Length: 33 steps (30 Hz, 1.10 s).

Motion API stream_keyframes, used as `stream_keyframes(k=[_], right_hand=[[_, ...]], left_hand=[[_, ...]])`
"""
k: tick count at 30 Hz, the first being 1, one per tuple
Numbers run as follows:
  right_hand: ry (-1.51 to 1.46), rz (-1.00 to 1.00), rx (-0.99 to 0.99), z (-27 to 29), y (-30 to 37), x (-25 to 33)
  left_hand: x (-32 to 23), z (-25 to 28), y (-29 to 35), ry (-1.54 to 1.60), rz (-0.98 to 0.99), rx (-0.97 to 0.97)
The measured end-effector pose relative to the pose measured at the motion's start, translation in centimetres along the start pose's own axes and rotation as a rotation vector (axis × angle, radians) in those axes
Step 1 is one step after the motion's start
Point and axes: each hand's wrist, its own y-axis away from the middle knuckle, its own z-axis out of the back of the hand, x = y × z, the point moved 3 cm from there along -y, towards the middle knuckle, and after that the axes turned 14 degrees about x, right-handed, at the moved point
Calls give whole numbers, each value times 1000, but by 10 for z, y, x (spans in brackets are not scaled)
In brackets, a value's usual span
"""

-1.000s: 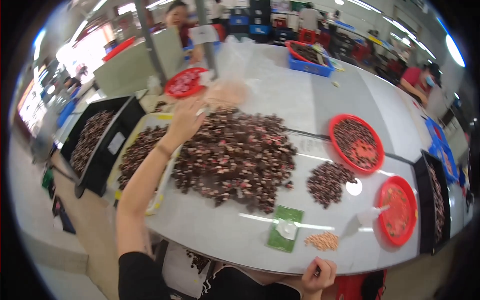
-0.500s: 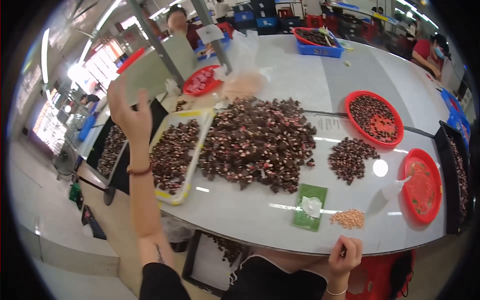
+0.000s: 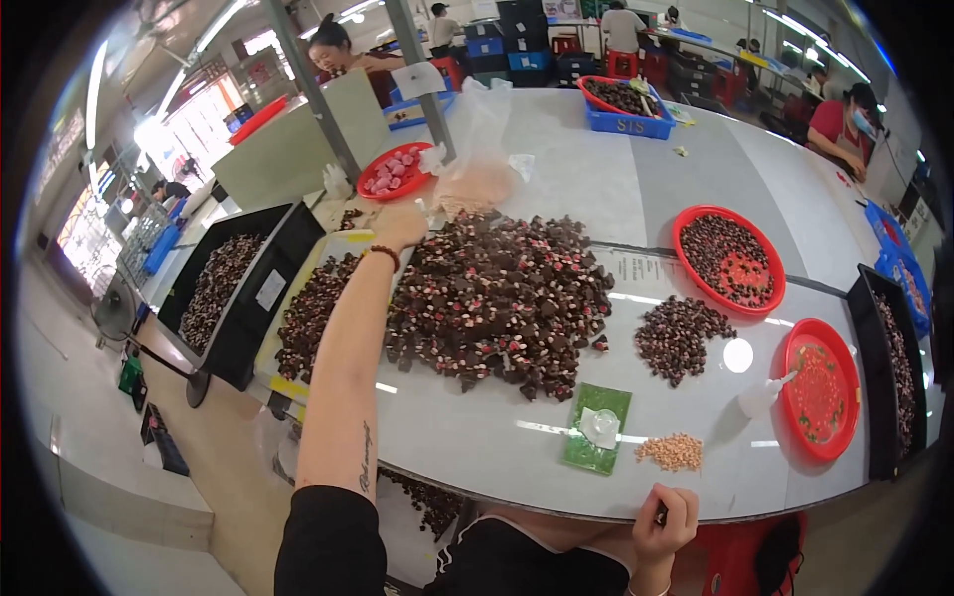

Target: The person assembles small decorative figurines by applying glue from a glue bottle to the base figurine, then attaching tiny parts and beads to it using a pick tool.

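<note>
Dark brown pieces (image 3: 502, 303), mixed with pale and pink bits, lie in a broad heap on the grey table (image 3: 467, 432). My left hand (image 3: 400, 226) reaches to the heap's far left corner, by the upper end of the yellow-edged tray (image 3: 284, 383). Its fingers are turned away and blurred, so I cannot tell whether they pinch anything. Just beyond it are a clear plastic bag (image 3: 475, 187) and a red tray (image 3: 376, 192) of pink pieces. My right hand (image 3: 668, 526) is curled in at the table's near edge; a dark spot shows within the curl, but I cannot tell if I grip something there. Near that hand lie a small tan pile (image 3: 672, 452) and a green rectangle (image 3: 586, 459) bearing something clear and round.
</note>
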Motion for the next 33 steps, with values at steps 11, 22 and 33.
stream_keyframes(k=[11, 22, 33], right_hand=[[-18, -74, 96, 16, -1, -11], [-1487, -584, 374, -4, -22, 17], [-1744, -575, 304, -28, -9, 26]], left_hand=[[-164, 123, 156, 850, -420, 62], [-324, 101, 340, 1135, -994, 348], [-329, 58, 361, 1368, -660, 207]])
